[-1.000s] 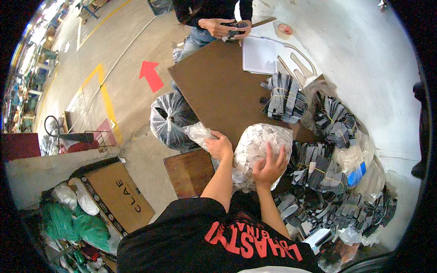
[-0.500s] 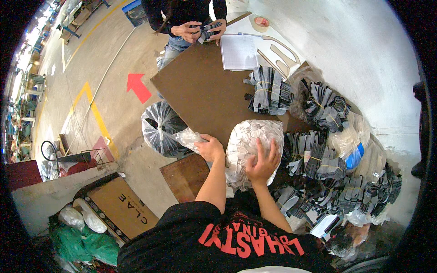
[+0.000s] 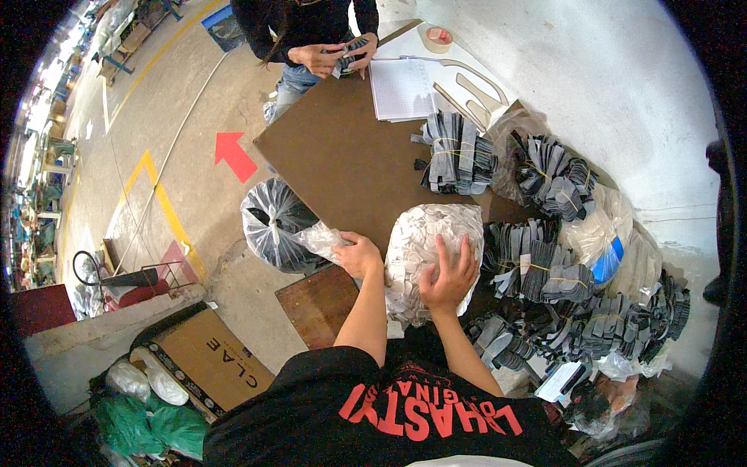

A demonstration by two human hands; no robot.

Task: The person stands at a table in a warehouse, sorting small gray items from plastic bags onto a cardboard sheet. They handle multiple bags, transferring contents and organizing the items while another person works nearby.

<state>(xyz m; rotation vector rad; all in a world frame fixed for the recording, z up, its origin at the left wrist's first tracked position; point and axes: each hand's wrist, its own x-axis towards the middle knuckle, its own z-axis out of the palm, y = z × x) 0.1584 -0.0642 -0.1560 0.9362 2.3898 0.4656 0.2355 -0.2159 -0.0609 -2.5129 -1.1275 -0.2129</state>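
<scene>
While the left hand (image 3: 359,254) grips its neck, the right hand (image 3: 449,276) presses flat on the clear bag (image 3: 424,233).

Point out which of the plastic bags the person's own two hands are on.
The clear bag of white pieces at the brown board's near edge: left hand grips its side, right hand lies on top. The black-filled bag hangs untouched beside.

light: bright, even, daylight-like | shadows: soft, faint under the desk (image 3: 342,156) | glare: white wall (image 3: 607,86) nearly washed out | focus: sharp at centre | edges: strong fisheye bending, black rim, far floor (image 3: 117,156) smeared
</scene>
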